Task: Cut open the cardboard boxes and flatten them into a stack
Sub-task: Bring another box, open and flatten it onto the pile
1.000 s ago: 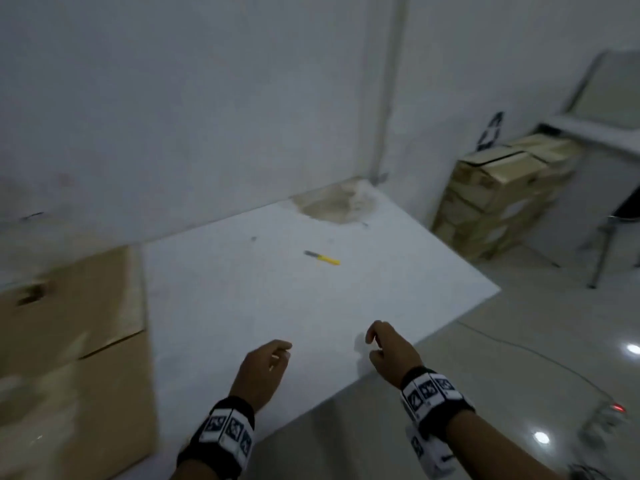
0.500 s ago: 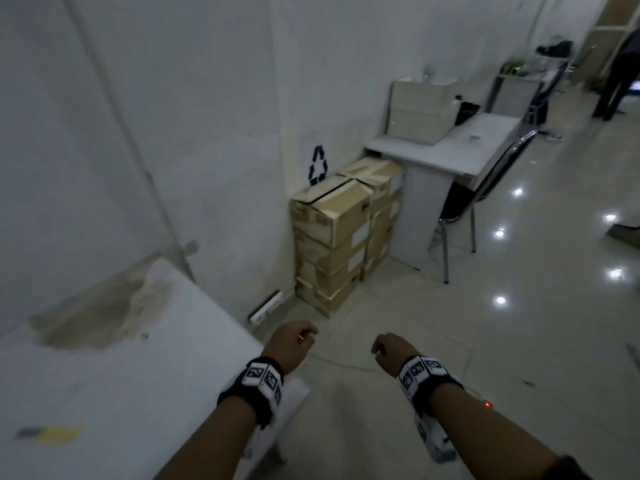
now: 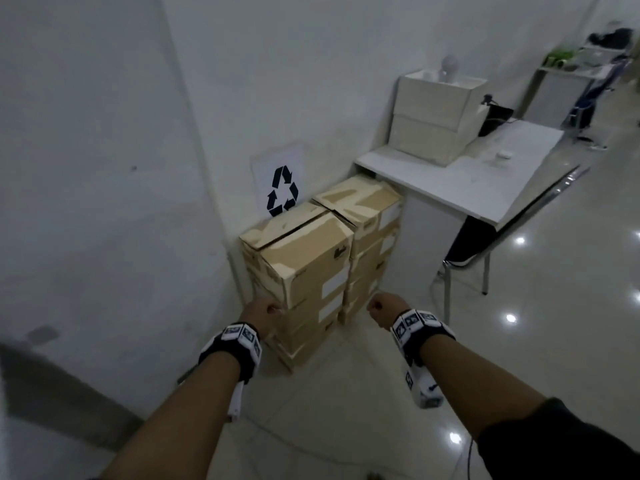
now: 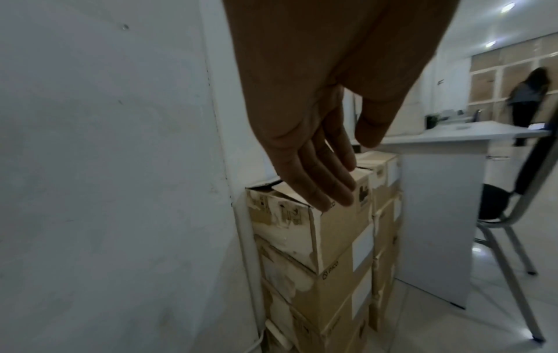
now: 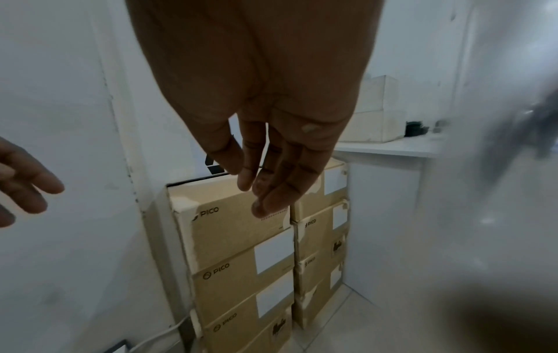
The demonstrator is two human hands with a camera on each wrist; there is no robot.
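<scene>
The wall point(image 3: 104, 168) fills the left of the head view, and the glossy floor point(image 3: 346, 427) runs off to the right with bright light spots on it. 1 white desk point(image 3: 460, 188) stands against the wall, and on it sit 2 pale boxes point(image 3: 433, 116), 1 atop the other. 1 chair point(image 3: 485, 251) is pushed part way under the desk, only its frame and dark seat showing.

Between the wall's corner and the desk stand 2 stacks of brown boxes point(image 3: 304, 265) on the floor, side by side and touching. The right wrist view shows 4 boxes in each stack, so 8 in all, though the lowest of the near stack is cut off by the frame edge. Most carry 1 white label and a PICO mark. The top box of the near stack has its flaps slightly lifted. 1 recycling sign point(image 3: 282, 192) hangs on the wall just behind them, its lower edge hidden by the boxes.

The left hand point(image 3: 261, 313) and right hand point(image 3: 382, 310) reach toward the stacks, apart from each other and holding nothing. In the wrist views both hands have fingers extended and relaxed, near the top boxes; whether they touch cannot be told. The right side of the right wrist view is smeared with blur. 1 person point(image 4: 527, 100) stands far off, too dim to make out.
</scene>
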